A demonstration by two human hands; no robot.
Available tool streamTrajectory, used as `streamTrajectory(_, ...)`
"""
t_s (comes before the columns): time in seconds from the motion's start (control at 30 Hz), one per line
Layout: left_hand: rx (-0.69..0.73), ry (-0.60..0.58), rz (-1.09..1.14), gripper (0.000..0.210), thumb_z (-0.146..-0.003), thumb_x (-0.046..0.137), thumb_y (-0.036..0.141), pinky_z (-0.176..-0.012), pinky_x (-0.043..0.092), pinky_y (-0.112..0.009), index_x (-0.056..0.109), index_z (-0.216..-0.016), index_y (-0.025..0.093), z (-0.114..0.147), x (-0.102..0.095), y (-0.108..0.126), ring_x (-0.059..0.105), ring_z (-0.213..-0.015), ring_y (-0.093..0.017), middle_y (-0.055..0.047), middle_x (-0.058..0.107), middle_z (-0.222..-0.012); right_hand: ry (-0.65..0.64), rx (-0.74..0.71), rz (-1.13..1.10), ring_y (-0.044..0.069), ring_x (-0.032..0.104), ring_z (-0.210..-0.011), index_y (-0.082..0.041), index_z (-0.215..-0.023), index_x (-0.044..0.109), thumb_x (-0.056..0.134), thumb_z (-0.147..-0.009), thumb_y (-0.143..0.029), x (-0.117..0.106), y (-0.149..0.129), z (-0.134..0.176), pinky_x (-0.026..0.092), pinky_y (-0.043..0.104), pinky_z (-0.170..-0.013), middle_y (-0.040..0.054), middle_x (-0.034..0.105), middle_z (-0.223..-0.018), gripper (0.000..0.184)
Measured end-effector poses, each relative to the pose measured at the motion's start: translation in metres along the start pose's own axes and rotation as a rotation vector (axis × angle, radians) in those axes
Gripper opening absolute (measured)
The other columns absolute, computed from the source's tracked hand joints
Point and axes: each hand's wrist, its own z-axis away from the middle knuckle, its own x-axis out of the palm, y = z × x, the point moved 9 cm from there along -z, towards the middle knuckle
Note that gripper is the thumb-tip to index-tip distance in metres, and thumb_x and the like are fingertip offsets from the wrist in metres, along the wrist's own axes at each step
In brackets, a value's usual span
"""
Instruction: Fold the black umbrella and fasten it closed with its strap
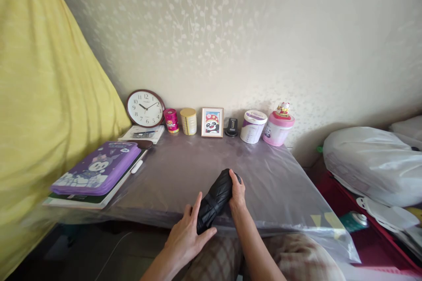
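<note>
A folded black umbrella [214, 199] is held at a slant over the front edge of the table, its fabric wrapped in tight folds. My right hand [237, 193] is closed around its upper end, with the thumb along the top. At the lower end is my left hand [189, 232], thumb and fingers stretched apart on either side of the umbrella. The left palm appears to touch that end, but the contact is partly hidden.
Plastic film covers the grey table [184, 167]. Along the wall stand a clock [145, 108], several tins and tubs, and a framed panda picture [212, 123]. A purple case [99, 167] lies on books at left. White bags [372, 162] sit at right.
</note>
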Motion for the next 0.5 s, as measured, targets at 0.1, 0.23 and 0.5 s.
streamTrajectory(0.1, 0.017, 0.040, -0.049, 0.066, -0.085, 0.035, 0.051, -0.074, 0.045, -0.032, 0.014, -0.142, 0.026, -0.003, 0.004, -0.001, 0.063, -0.089, -0.026, -0.013, 0.049, -0.120, -0.013, -0.008, 0.050, 0.018, 0.064, -0.069, -0.018, -0.095, 0.058, 0.073, -0.058, -0.045, 0.000, 0.001, -0.001, 0.054, 0.029, -0.066, -0.0005, 0.064, -0.071, 0.048)
streamTrajectory(0.23, 0.019, 0.065, 0.028, 0.062, -0.086, 0.031, 0.052, -0.084, 0.042, -0.031, 0.021, -0.140, 0.023, -0.008, 0.006, -0.010, 0.057, -0.104, -0.024, -0.012, 0.048, -0.125, -0.116, -0.076, 0.258, 0.020, 0.063, -0.083, -0.018, -0.105, 0.055, 0.064, -0.066, -0.053, 0.004, -0.004, -0.002, 0.051, 0.032, -0.075, 0.0038, 0.066, -0.088, 0.053)
streamTrajectory(0.5, -0.019, 0.065, 0.030, 0.059, -0.087, 0.030, 0.051, -0.087, 0.042, -0.031, 0.026, -0.139, 0.022, -0.009, 0.002, -0.014, 0.056, -0.106, -0.024, -0.013, 0.052, -0.122, -0.209, -0.876, 0.874, 0.024, 0.050, -0.107, -0.015, -0.102, 0.060, 0.050, -0.080, -0.042, 0.027, -0.064, 0.040, 0.037, 0.042, -0.095, 0.0130, 0.057, -0.114, 0.036)
